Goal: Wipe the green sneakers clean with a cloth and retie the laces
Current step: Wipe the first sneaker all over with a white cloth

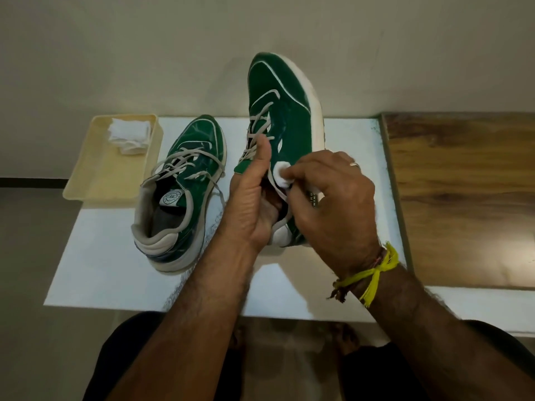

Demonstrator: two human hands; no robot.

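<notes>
**Green sneaker held up, white cloth on its side**

Yellow thread is tied round my right wrist (373,270), nearest to me. Just beyond it my right hand (333,198) pinches a small white cloth (282,170) in curled fingers and presses it on the green side panel of the raised sneaker (282,111). My left hand (254,204) grips that sneaker at the collar, fingers tucked inside the opening, thumb stretched up along the laces (259,123). Its toe points away and up, off the white bench (115,270). To the left the second green sneaker (179,192) stands flat on the bench, laces loose. Farther left, a cream tray (95,175) holds folded white cloths (128,136).
</notes>
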